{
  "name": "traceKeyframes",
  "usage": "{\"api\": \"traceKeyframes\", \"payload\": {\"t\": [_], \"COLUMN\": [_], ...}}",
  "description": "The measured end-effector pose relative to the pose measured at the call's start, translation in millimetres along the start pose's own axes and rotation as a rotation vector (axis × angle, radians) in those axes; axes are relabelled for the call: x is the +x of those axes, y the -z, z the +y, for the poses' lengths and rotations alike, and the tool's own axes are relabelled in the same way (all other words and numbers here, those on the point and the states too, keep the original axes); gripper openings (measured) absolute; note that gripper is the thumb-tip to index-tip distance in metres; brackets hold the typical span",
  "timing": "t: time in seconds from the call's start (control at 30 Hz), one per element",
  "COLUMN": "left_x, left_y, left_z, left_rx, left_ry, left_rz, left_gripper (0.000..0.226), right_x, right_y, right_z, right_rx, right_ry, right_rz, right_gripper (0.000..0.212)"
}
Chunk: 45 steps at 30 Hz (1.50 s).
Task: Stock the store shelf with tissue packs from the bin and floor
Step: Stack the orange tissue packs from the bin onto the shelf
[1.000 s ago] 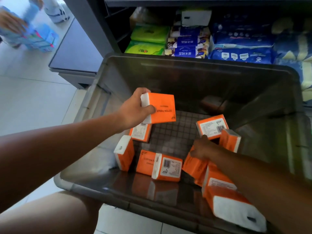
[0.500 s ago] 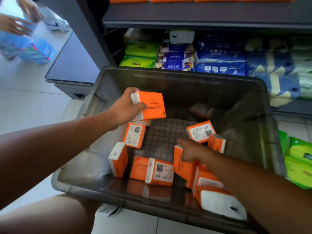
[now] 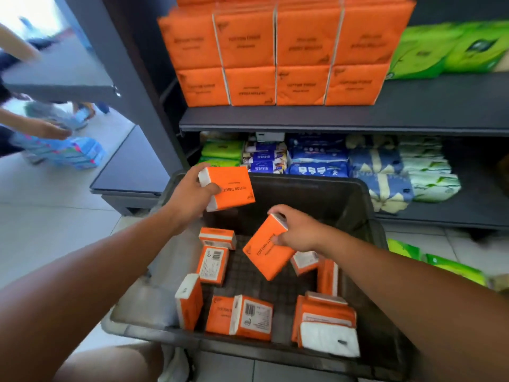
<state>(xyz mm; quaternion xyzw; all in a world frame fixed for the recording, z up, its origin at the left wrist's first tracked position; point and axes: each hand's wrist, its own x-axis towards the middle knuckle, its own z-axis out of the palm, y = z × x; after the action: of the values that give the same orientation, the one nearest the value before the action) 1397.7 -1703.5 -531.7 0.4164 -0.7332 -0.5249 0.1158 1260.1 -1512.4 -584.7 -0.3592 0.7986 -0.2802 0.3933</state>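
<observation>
Dark shelf (image 3: pixel 413 118) behind grey bin (image 3: pixel 316 194); left hand (image 3: pixel 190 197) grips orange white-ended tissue pack (image 3: pixel 234 186), right hand (image 3: pixel 301 230) second pack (image 3: pixel 264 253).

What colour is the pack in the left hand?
The pack is orange with white edges, seen in the head view.

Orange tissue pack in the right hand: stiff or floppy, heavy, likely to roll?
Probably light: the right hand holds the orange tissue pack by one end. It seems fairly firm, showing a block shape with no sag. Flat sides suggest no rolling; loose packs in the bin rest on faces.
</observation>
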Motion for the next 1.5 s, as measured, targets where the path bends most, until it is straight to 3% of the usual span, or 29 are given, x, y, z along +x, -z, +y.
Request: {"api": "traceKeyframes", "payload": {"t": [0.2,0.53,0.93,1.17,1.5], "left_x": [-16,-24,-22,8,81], "left_y": [9,26,41,44,11], "left_z": [54,87,129,200,313], "left_rx": [-0.133,-0.433,-0.466,-0.525,-0.269], "left_ry": [-0.066,-0.162,-0.375,-0.498,-0.691], "left_rz": [0.109,0.138,0.215,0.275,0.22], "left_gripper": [0.051,0.057,0.049,0.043,0.048], "right_x": [-31,-60,-61,-50,-37], "right_y": [58,118,179,205,257], "right_z": [-49,-86,-131,-146,-135], "right_rx": [0.239,0.486,0.675,0.741,0.759], "right_ry": [0.121,0.289,0.52,0.631,0.698], "right_rz": [0.131,0.312,0.455,0.451,0.528], "right_gripper": [0.057,0.05,0.054,0.051,0.054]}}
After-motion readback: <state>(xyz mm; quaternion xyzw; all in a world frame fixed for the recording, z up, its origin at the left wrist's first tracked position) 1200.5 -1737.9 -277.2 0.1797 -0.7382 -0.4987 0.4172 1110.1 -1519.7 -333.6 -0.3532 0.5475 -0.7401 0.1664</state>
